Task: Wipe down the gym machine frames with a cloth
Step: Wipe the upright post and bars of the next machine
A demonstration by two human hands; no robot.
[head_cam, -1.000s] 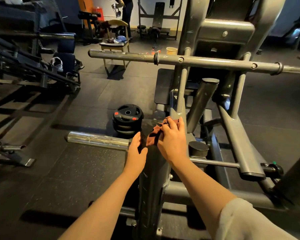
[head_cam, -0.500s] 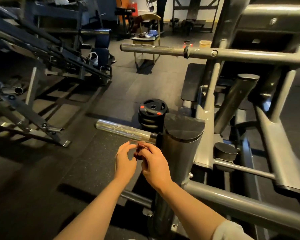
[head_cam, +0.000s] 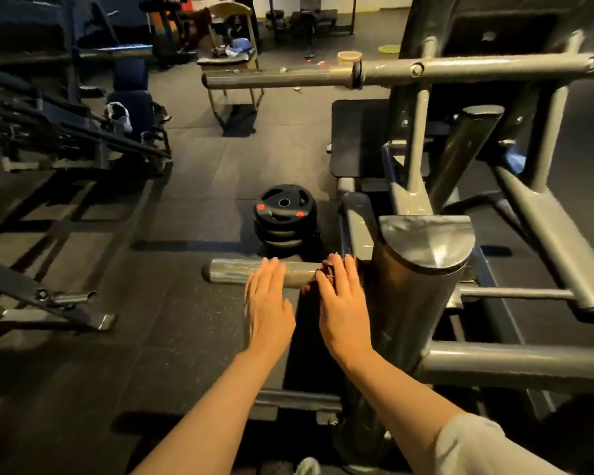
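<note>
A grey steel gym machine frame [head_cam: 515, 365] fills the right side, with a thick upright post [head_cam: 412, 296] in front of me. A shiny horizontal peg [head_cam: 230, 270] sticks out leftward from that post. My left hand [head_cam: 266, 306] is stretched out flat with straight fingers over the peg. My right hand [head_cam: 342, 303] is also flat, next to the post. A dark reddish cloth [head_cam: 323, 274] peeks out from under its fingers, pressed against the peg near the post. Most of the cloth is hidden.
A stack of black weight plates [head_cam: 285, 216] sits on the rubber floor just beyond the peg. A long upper bar [head_cam: 288, 78] crosses ahead. Another machine [head_cam: 66, 138] stands at the left, with a chair [head_cam: 232, 60] farther back.
Both hands had been bunching the cloth between curled fingers near the post. Now they are spread flat, the right pressing the cloth on the peg. My view has moved closer and lower.
</note>
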